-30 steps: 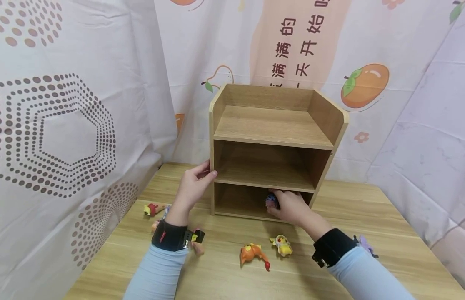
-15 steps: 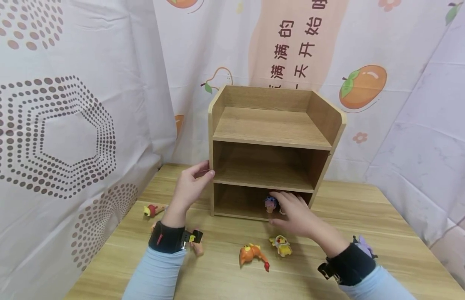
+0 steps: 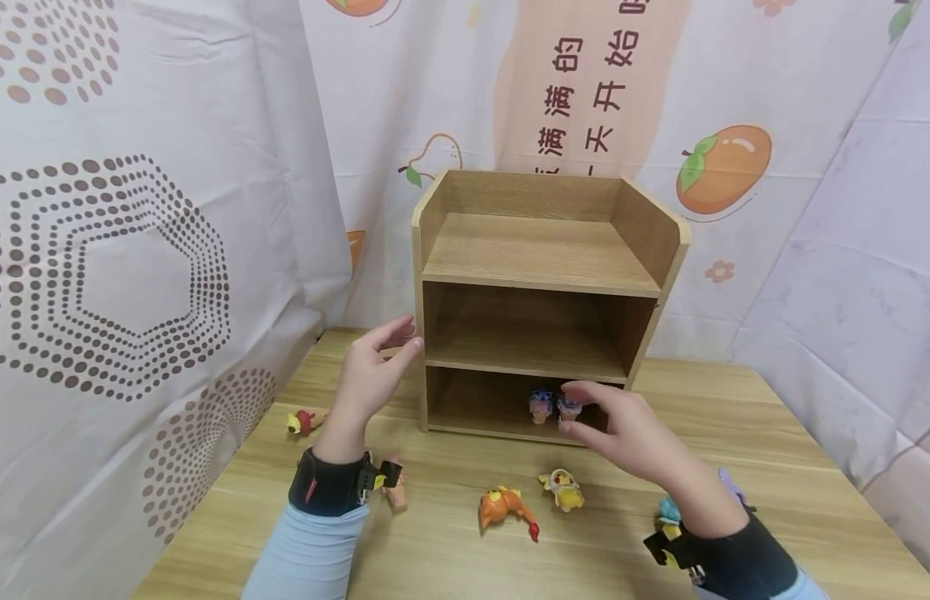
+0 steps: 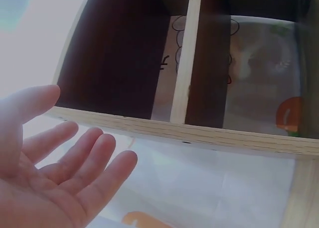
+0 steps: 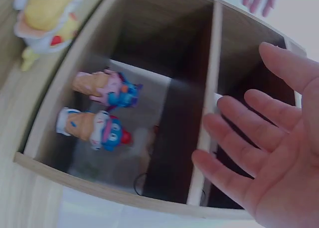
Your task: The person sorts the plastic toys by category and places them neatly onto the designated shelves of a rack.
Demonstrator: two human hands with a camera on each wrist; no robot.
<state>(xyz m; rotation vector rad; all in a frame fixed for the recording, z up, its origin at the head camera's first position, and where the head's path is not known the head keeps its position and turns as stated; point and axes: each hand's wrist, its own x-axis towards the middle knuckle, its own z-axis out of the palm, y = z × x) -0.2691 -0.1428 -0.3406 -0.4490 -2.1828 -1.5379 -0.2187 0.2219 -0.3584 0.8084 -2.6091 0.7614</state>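
"Nearest to my camera, what do you see on the table (image 3: 442,542)?"

"Around the middle, I have an orange figure (image 3: 501,505) lying with its red-tipped tail toward the right, and a yellow figure (image 3: 563,490) just beyond on that side. Farther right, I get a blue-and-yellow figure (image 3: 669,512) partly hidden by the right wristband, with a purple figure (image 3: 730,483) near it. On the left lie a pinkish figure (image 3: 397,493) and, farther off, a red-and-yellow figure (image 3: 303,422)."

"And the hands?"

"Both are released. I see the right hand (image 3: 622,427) with its fingers spread before the bottom compartment (image 3: 468,410). The left hand (image 3: 369,373) is just beside the left panel (image 3: 421,292); I cannot tell whether a fingertip touches it."

"What stands inside?"

"Two figurines, upright and side by side toward the right: a pink-and-blue figurine (image 5: 107,87) on the left, a blue-and-white figurine (image 5: 93,128) on the right. I see the right hand near them, apart from both."

"Farther back?"

"Behind the wooden shelf unit (image 3: 540,283), I see a curtain (image 3: 795,275) printed with orange mangoes."
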